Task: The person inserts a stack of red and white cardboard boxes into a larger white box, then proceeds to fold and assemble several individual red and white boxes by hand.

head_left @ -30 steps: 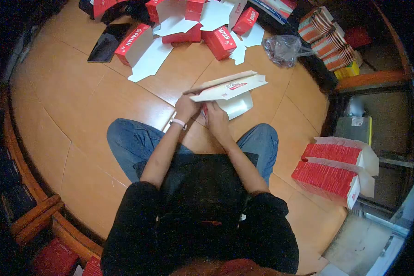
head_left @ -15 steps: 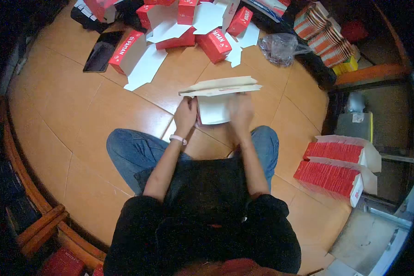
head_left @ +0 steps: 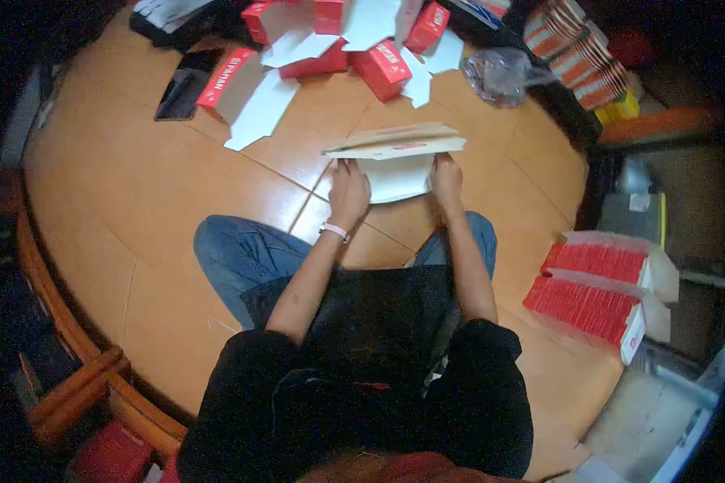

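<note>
A partly folded cardboard box (head_left: 398, 179) with a white inner face is held above the floor in front of my crossed legs. Its raised flap spreads across the top, away from me. My left hand (head_left: 350, 193) is closed on the box's left side, and my right hand (head_left: 447, 183) grips the right side near the flap. Some fingertips of both hands are hidden behind the cardboard.
Open red boxes (head_left: 383, 71) with white flaps lie ahead on the tiled floor (head_left: 169, 185), beside a dark flat object (head_left: 187, 87) and a clear plastic bag (head_left: 498, 76). Stacked red cartons (head_left: 582, 306) stand at the right. Orange-and-white stacks (head_left: 580, 60) sit upper right.
My right hand has moved from over the box's white face to its right edge and is no longer blurred. The whole view has shifted slightly.
</note>
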The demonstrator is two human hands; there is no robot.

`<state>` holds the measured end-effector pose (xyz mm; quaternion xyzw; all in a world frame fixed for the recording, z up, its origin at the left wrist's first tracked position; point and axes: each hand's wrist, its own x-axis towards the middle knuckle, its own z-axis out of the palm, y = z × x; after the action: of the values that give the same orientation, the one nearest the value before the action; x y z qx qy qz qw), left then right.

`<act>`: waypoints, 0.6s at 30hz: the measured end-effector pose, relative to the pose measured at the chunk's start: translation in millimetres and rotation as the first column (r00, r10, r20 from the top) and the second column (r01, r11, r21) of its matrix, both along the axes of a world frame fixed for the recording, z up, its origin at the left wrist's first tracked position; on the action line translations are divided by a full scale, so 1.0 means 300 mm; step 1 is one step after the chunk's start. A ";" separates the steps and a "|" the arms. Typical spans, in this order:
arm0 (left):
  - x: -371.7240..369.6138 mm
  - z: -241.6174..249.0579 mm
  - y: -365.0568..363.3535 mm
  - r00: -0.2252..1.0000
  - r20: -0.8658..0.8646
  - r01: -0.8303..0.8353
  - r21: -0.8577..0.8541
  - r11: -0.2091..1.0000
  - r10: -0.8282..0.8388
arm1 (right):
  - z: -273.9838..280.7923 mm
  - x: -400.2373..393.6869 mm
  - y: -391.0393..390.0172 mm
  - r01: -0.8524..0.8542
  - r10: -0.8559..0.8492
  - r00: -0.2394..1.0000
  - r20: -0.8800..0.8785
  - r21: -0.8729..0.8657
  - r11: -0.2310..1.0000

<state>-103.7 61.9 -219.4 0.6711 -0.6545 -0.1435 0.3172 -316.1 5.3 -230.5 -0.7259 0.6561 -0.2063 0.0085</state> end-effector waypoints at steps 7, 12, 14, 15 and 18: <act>0.041 0.026 -0.002 0.996 -0.039 -0.085 -0.063 0.994 0.083 | 0.074 0.029 0.021 0.073 -0.073 0.997 0.041 0.006 0.997; 0.414 0.120 -0.129 0.945 -0.227 -0.287 -0.233 0.929 0.235 | 0.163 0.069 0.185 0.221 -0.099 0.873 0.477 -0.206 0.953; 0.647 0.064 -0.315 0.821 0.083 -0.463 -0.481 0.744 0.565 | 0.191 0.114 0.300 0.118 -0.067 0.861 0.504 -0.069 0.991; 0.735 0.108 -0.384 0.813 0.165 -0.432 -0.471 0.769 0.558 | 0.207 0.168 0.350 0.024 -0.011 0.802 0.598 -0.015 1.000; 0.912 0.197 -0.504 0.867 0.341 -0.309 -0.205 0.929 0.363 | 0.191 0.330 0.468 -0.339 0.062 0.678 0.732 0.237 0.910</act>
<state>170.0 -89.1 -160.3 0.7652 -0.5842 0.0916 0.2547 -217.1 145.7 -173.2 -0.6443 0.5421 -0.3460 0.4139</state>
